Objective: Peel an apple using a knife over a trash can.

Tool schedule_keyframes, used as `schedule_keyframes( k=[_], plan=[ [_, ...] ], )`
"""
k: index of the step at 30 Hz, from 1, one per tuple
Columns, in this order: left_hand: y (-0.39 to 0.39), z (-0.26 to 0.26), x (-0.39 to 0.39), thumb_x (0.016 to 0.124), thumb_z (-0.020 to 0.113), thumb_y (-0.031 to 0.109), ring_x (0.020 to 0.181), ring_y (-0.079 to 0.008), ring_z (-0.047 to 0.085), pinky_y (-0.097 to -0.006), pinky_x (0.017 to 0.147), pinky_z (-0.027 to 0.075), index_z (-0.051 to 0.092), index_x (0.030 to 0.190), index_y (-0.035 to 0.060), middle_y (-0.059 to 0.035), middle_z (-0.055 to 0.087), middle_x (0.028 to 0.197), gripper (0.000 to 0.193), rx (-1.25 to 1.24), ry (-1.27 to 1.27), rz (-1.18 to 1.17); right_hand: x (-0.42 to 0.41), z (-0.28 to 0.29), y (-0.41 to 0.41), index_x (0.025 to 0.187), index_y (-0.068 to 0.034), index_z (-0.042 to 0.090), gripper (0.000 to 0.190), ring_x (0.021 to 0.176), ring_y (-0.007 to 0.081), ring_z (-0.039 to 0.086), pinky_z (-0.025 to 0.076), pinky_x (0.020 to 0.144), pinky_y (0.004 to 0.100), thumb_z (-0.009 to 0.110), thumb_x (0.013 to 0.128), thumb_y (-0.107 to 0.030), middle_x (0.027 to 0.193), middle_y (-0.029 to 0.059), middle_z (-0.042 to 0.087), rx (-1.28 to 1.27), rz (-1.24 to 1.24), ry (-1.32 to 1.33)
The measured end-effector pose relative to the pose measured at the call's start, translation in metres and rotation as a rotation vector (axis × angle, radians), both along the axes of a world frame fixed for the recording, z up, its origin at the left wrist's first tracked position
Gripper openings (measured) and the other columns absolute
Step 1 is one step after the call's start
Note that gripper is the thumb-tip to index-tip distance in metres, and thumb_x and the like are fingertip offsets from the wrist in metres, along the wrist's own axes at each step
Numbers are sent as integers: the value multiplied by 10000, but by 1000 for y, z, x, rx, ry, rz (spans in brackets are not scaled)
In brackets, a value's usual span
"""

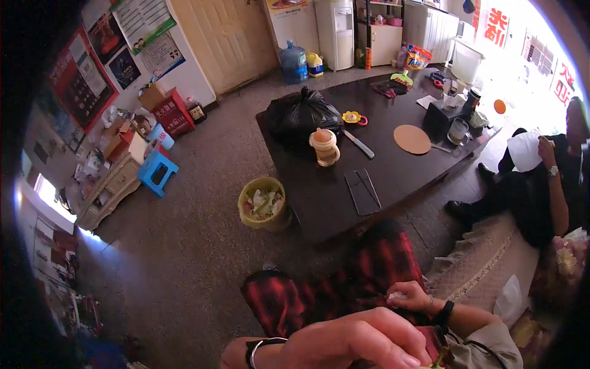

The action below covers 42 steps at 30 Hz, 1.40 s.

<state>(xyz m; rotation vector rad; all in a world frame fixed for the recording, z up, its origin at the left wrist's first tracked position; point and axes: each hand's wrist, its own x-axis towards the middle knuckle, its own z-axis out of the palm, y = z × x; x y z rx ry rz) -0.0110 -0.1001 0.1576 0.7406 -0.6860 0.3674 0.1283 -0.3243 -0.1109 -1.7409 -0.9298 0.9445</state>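
Note:
Close to the camera, at the bottom of the head view, my left hand pinches a small green item, mostly cut off by the picture's edge. Beyond it my right hand is closed around a crumpled white piece, perhaps tissue, over my red-and-black checked trousers. Ahead on the dark table are a baby bottle with handles, a knife, a phone-like framed item and a round tan mat.
A bin with scraps stands left of the table. On the table are a tied black bag, a yellow flower-shaped item and a glass mug. A blue stool is farther left. At right sits a person holding something white.

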Motion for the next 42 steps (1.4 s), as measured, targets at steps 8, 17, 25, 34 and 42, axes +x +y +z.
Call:
schedule_keyframes(
  k=[8,17,25,34,42],
  plan=[
    [6,1,11,767,815,232,953,-316,614,-416,818,514,568,1131,-124,-248,542,1119,566,-83,-141,74,-2,0,-2,962,-38,673,217,789,105,636,517,701,281,746,841,-203,850,57,688,2,-36,91],
    [22,8,24,764,815,235,951,-331,614,-424,831,519,579,1119,-126,-255,543,1116,558,120,-223,77,-1,-2,2,956,-33,676,213,808,111,640,514,720,279,752,820,-178,865,58,686,-20,-10,44],
    [58,-26,21,726,678,493,1007,-374,601,-467,837,527,510,1156,-14,-196,552,1163,686,21,584,324,-2,-11,2,933,-47,670,165,797,72,602,504,690,268,722,870,-189,822,6,662,-15,-47,208],
    [80,-69,26,727,695,311,1186,-445,491,-569,916,473,472,1292,-7,-226,517,1273,686,-303,644,104,-2,-6,-1,938,-35,675,185,763,81,620,515,670,260,755,831,-163,830,16,680,3,-72,137],
    [98,-99,13,795,662,218,1230,-426,480,-566,992,448,520,1265,-18,-199,522,1308,544,-519,643,92,-1,-19,-3,970,-36,671,205,846,91,622,517,756,278,738,857,-193,876,29,687,-7,-30,81]
  ],
)
